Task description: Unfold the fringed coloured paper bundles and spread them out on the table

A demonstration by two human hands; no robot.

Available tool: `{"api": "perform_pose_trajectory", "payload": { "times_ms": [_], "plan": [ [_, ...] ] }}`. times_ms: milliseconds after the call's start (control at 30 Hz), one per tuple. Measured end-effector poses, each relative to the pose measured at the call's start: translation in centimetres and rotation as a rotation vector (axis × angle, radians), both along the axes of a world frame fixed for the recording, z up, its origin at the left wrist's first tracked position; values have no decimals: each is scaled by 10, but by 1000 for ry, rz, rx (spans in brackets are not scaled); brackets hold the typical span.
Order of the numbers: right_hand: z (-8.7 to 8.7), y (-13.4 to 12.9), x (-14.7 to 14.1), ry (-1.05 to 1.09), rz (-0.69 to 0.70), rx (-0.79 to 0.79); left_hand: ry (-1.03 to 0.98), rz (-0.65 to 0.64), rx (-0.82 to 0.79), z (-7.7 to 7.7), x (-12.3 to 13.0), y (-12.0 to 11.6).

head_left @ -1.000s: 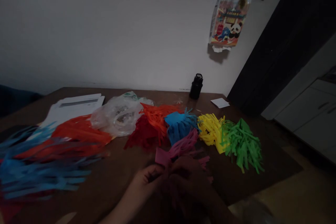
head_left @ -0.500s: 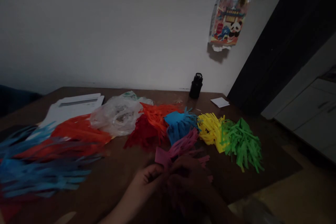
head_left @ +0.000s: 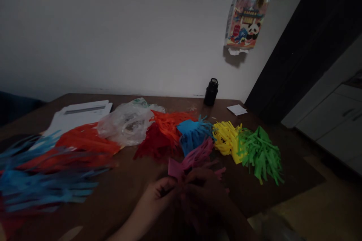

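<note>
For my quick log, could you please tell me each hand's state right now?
Left hand: closed, holding the pink, fringed, paper-like bundle.
Right hand: closed, pinching the same bundle.

Left hand (head_left: 162, 189), one: bare, was curled in a pinch. Right hand (head_left: 205, 186), one: bare, was in shadow, bent toward its fellow. Forearms (head_left: 132, 218), two: slanted inward from below, hands close together.

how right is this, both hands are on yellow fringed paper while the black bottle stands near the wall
The colour is wrong: the head view shows both hands on pink fringed paper, while the black bottle stands near the wall.
</note>
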State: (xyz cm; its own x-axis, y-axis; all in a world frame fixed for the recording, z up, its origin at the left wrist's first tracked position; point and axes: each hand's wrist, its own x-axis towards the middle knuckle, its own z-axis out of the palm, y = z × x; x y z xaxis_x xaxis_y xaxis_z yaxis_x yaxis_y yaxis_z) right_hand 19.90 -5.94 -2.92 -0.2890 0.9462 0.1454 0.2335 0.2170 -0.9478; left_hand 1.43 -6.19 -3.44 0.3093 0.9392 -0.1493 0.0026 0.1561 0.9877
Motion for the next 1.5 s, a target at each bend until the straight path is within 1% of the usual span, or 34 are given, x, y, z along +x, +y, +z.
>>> {"api": "perform_pose_trajectory", "payload": {
  "times_ms": [133,267,367,567,800,900,1367,1500],
  "plan": [
    [2,1,0,-12,-4,-27,21,0,5,4,2,0],
    [4,2,0,-19,-11,-48,11,10,-20,1,3,-1],
    [5,2,-1,-17,-4,-32,7,14,-28,-1,2,-1],
    [4,1,-1,-13,-1,-23,18,-10,3,1,1,-1],
    [4,1,0,-28,1,-3,5,-4,-2,-4,1,-1],
    [4,1,0,-21,16,5,-8,-19,11,-5,1,-1],
    [3,-1,-1,-41,-11,19,4,13,-8,1,0,-2],
    [2,0,0,-52,-16,-12,-5,3,-9,3,1,-2]
  ]
}}
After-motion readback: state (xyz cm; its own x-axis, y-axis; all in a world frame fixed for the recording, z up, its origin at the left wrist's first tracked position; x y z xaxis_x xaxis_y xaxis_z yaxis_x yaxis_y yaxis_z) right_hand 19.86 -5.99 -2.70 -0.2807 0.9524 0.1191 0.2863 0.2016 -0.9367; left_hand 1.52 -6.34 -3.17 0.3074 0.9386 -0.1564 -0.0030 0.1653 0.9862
